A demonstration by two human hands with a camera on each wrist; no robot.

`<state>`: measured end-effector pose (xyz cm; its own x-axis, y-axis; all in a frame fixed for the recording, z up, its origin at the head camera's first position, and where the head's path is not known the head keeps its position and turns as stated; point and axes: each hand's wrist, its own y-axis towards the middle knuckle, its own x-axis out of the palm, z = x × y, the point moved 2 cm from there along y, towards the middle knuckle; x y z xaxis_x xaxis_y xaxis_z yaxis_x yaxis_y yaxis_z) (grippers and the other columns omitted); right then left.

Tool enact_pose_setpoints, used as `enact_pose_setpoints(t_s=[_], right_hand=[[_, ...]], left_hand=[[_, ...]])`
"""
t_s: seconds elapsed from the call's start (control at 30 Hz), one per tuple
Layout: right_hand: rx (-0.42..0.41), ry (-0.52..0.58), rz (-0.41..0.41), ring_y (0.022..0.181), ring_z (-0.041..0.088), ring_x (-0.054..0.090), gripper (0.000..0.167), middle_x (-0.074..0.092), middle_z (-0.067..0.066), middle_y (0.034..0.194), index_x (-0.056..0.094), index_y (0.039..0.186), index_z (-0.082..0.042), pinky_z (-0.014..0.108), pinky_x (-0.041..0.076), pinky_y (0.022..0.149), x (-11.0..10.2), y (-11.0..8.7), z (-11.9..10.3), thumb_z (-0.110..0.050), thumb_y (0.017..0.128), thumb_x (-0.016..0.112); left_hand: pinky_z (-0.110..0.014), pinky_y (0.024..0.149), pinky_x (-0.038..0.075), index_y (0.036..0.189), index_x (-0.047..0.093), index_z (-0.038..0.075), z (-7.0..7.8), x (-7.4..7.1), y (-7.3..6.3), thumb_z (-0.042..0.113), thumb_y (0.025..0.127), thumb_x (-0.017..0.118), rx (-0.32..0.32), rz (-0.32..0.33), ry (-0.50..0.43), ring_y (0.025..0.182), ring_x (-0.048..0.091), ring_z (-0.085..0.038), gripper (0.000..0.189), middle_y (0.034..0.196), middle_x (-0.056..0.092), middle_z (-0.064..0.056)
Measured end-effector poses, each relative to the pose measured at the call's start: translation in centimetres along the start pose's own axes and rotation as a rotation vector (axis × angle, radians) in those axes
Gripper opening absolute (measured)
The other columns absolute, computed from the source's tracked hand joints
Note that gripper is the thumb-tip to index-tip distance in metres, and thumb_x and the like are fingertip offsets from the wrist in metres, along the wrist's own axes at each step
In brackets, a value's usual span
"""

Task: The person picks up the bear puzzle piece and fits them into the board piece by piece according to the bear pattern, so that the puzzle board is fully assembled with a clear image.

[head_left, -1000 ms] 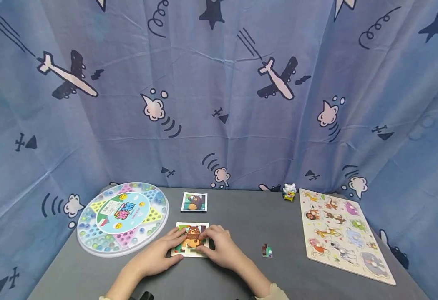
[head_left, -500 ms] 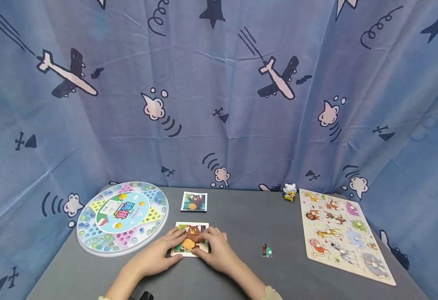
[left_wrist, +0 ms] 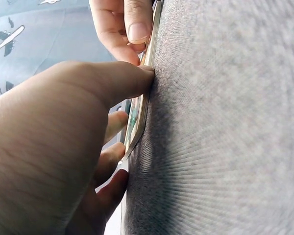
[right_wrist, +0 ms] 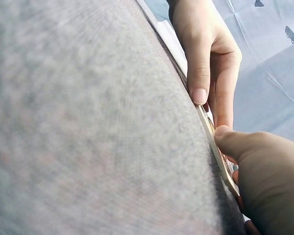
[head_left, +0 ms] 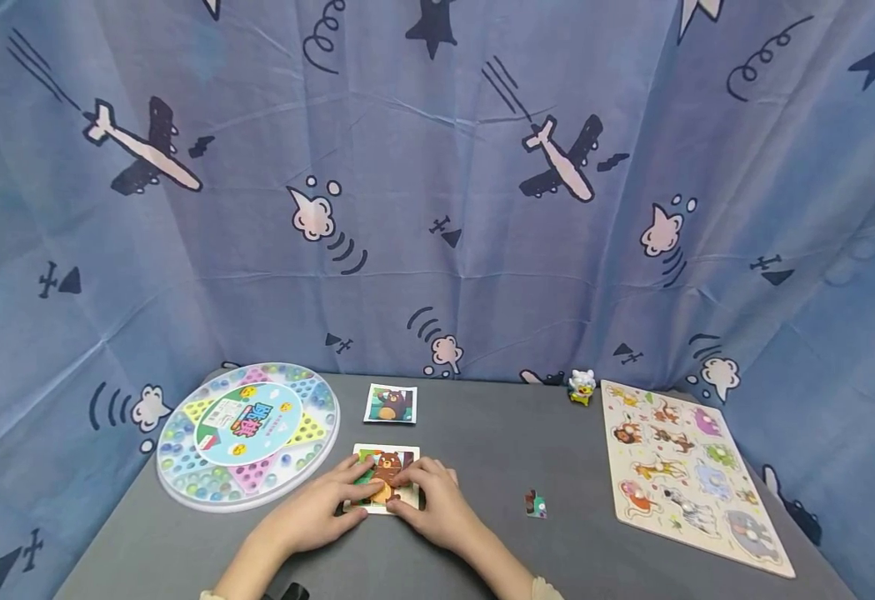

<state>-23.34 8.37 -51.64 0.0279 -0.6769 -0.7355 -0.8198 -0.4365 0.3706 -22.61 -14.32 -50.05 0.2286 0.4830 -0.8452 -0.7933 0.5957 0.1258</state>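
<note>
A small framed bear jigsaw board [head_left: 387, 448] lies on the grey table in the head view, between both hands. My left hand [head_left: 317, 510] holds its left side: the thumb is against the front edge, and the fingers reach over the picture onto the bear's belly. From the right, my right hand [head_left: 437, 507] has bent fingers and thumb on a puzzle piece [head_left: 395, 493] at the board's lower right. Fingertips hide part of the picture. The left wrist view shows the left thumb [left_wrist: 130, 81] on the board's edge. A loose green-and-brown puzzle piece [head_left: 536, 504] lies farther right.
Behind the board lies a bear picture card [head_left: 391, 404]. A round marble board game [head_left: 205, 475] sits at left, and an animal peg puzzle [head_left: 632, 527] at right. A small toy figure [head_left: 582, 387] stands at the back, before a blue patterned curtain [head_left: 407, 150].
The puzzle piece under my right fingers was tilted and now sits flatter in the board. A left finger has stretched right onto the bear's belly. The head view has shifted slightly.
</note>
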Motion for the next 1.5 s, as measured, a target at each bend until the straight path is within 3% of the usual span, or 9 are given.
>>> enact_pose_setpoints(t_s=[0.93,1.5], right_hand=[[0.007,-0.031,0.070,0.095,0.010,0.058,0.015,0.069,-0.005,0.102,0.079,0.099,-0.020,0.031,0.036,0.080,0.27,0.07,-0.45,-0.031,0.091,0.085],[0.061,-0.002,0.044,0.097,0.010,0.057,0.014,0.069,-0.008,0.101,0.079,0.098,-0.022,0.035,0.036,0.084,0.40,0.32,-0.33,-0.031,0.089,0.086]], left_hand=[[-0.065,0.119,0.038,0.143,0.070,0.015,-0.51,0.16,0.04,0.027,0.102,0.071,0.027,0.011,0.027,0.154,0.037,-0.045,0.043,0.163,0.048,-0.015],[-0.066,0.119,0.037,0.143,0.069,0.014,-0.63,0.30,0.07,0.029,0.103,0.070,-0.002,0.001,0.007,0.155,0.036,-0.044,0.043,0.165,0.046,-0.012]])
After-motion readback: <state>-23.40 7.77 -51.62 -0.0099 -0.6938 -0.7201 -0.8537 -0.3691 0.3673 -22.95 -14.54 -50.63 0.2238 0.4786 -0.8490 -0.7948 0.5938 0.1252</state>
